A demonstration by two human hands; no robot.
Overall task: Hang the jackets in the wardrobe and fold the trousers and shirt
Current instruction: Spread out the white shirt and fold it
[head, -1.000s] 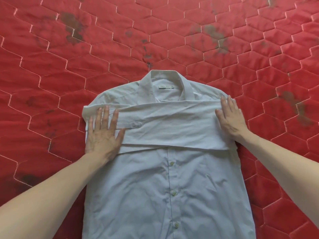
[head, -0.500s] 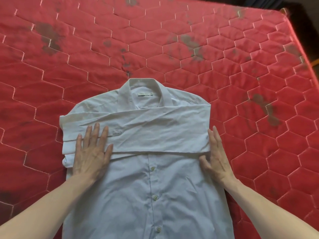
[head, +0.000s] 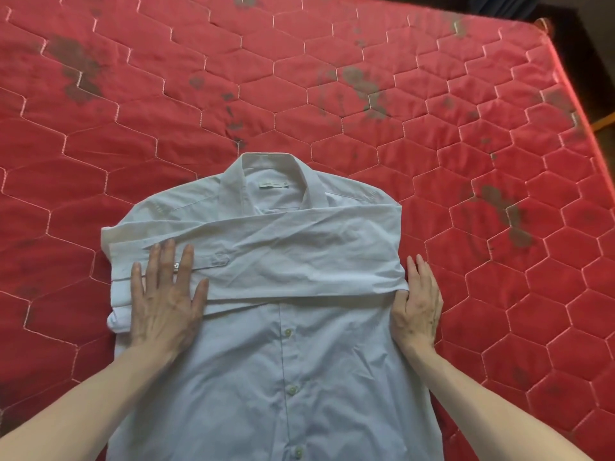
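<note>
A pale blue button-up shirt (head: 283,377) lies front side up on the red quilted mattress (head: 299,94), collar pointing away from me. Both sleeves are folded across the chest, one over the other. My left hand (head: 163,301) lies flat with straight, spread fingers on the sleeve cuffs at the shirt's left edge. My right hand (head: 417,307) rests at the shirt's right edge, fingers straight on the mattress beside the fold, thumb tucked against the fabric. No jackets or trousers are in view.
The mattress carries dark stains (head: 78,71) in several places. Its right edge (head: 575,94) runs diagonally at the upper right, with dark floor beyond. Bare mattress stretches beyond the collar and to both sides of the shirt.
Both hands slid down toward me along the shirt's sides, from the upper sleeve fold to its lower edge. The view shifted, so the shirt sits lower and the mattress's right edge shows.
</note>
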